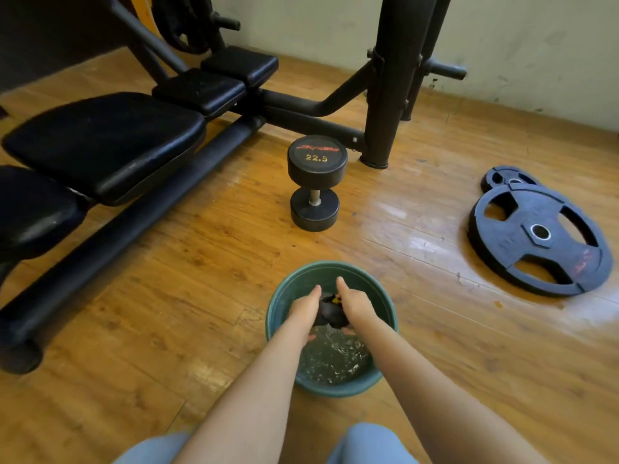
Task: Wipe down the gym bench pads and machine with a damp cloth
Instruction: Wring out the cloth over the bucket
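My left hand (306,308) and right hand (356,306) both grip the dark cloth (330,314), wringing it over the water in the basin (278,296) on the floor. Bench pads (104,142) not yet reached; wiping seemingly all still to do.

The floor (207,262) is of brown wooden boards, shiny in places on the right. A green basin (278,316) with water in it stands on the floor near the bottom middle. Beyond it a black dumbbell (316,182), marked 22.5, stands upright on one end. To the left the black frame of the bench machine (134,236) rests on the floor, and its upright post (382,128) stands behind the dumbbell. On the right two dark weight plates (539,239) lie flat, the larger one partly over the smaller.
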Demonstrator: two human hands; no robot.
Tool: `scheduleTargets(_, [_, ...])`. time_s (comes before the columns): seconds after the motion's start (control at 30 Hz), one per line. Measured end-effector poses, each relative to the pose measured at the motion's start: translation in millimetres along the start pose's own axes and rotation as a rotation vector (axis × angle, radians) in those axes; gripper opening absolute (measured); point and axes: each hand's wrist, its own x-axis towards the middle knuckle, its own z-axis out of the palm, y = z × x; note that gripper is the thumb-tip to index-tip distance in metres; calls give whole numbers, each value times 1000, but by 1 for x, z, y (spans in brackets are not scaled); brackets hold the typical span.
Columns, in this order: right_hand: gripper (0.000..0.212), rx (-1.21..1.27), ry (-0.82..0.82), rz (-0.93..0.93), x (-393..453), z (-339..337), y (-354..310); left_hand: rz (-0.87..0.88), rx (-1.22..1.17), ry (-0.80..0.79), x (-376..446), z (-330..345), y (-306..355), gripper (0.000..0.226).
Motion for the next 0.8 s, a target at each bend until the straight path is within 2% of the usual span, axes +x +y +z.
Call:
scheduleTargets(0.07, [35, 209, -95, 94, -12, -9, -7, 30, -185, -92, -19, -5, 5, 26])
scheduleTargets(0.17, [23, 399, -119, 54, -39, -23, -18, 135, -319, -104, -57, -9, 17, 9])
scheduleTargets(0.3, [24, 617, -81, 9, -93, -52, -58, 183, -375, -98, -122, -21, 47, 20])
scheduleTargets(0.47, [26, 622, -25, -17, -177, -83, -116, 216, -354, 22, -228, -35, 96, 9])
scheduleTargets(0.6, [9, 619, -58, -41, -248, -113, -174, 271, -348, 88, -310, -47, 126, 7])
scheduleTargets(0.8, [10, 551, -58, -90, -311, -142, -255, 326, -428, 138, -390, -67, 175, 11])
